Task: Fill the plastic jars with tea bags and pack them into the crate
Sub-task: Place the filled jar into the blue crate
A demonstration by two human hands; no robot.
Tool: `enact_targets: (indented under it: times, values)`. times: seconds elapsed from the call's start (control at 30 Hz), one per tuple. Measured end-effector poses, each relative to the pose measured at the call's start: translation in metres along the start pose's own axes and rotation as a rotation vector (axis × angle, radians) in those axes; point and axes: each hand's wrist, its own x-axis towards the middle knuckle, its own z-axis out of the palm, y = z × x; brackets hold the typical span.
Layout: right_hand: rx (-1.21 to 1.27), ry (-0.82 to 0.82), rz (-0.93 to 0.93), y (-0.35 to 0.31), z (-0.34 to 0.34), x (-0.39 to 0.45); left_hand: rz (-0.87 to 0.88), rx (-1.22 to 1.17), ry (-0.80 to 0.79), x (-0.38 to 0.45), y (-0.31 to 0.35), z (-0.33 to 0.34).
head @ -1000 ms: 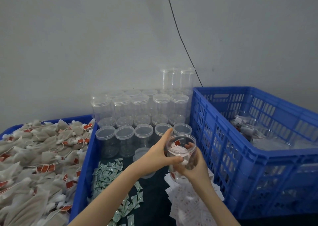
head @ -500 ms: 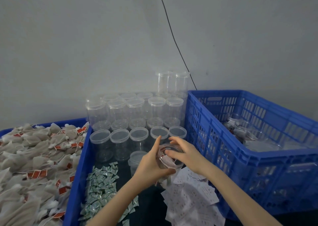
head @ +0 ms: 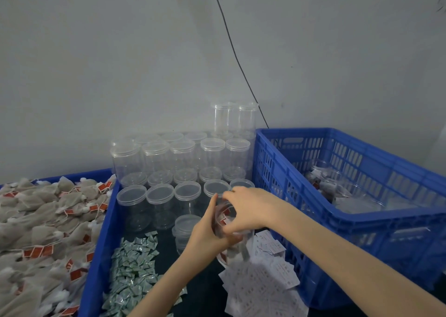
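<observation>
Head view: the only camera; it looks down at your two hands between a blue tray and a blue crate.
Left hand (head: pixel 207 234): you hold the jar (head: pixel 228 222) from its left side, palm against the wall and fingers curled around it.
Right hand (head: pixel 248 208): it lies over the mouth of the jar, fingers bent down at the rim. You seem to press something in or set a lid, but I cannot tell which, because the hand hides the opening.
Jar in hand: it is tilted, just above the white paper slips (head: pixel 263 285), close to the crate wall. Red tags of tea bags show through the plastic, so it looks filled.
Tea bags (head: pixel 43 222): a big heap lies at the left, well apart from your hands; many are not packed yet.
Empty jars (head: pixel 173 169): many stand in stacked rows with lids on, behind your hands, in the tray (head: pixel 101 239).
Green sachets (head: pixel 132 263): a pile lies in the tray, near your left forearm.
Crate (head: pixel 362 222): some filled jars already lie inside, at the far part; their number is not clear.
Progress: I judge the task is at an early stage. A few jars are packed, one is almost ready for the crate, and most jars wait.
</observation>
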Motion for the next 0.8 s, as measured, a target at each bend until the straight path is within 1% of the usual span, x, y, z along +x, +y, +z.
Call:
enact_targets:
  times: [0.13,0.23,0.37,0.43,0.6,0.7,0.8]
  values:
    - [-0.012,0.134,0.013,0.01,-0.026,-0.001,0.09,-0.08,0.077,0.004,0.015,-0.001]
    - [0.026,0.216,0.051,0.025,-0.05,-0.001,0.158,-0.018,0.134,0.011,0.026,0.001]
    - [-0.013,0.362,0.116,0.053,-0.085,0.001,0.168,0.07,0.238,0.026,0.032,0.005]
    - [0.006,0.434,0.163,0.071,-0.102,0.0,0.172,0.098,0.234,0.032,0.033,0.008]
    - [0.172,0.567,0.324,0.125,-0.134,-0.001,0.177,0.115,0.175,0.044,0.036,0.02]
    - [0.192,0.687,0.419,0.155,-0.143,0.003,0.152,0.09,0.128,0.05,0.035,0.027]
    - [0.175,0.793,0.515,0.18,-0.141,0.013,0.129,0.086,0.118,0.059,0.034,0.031]
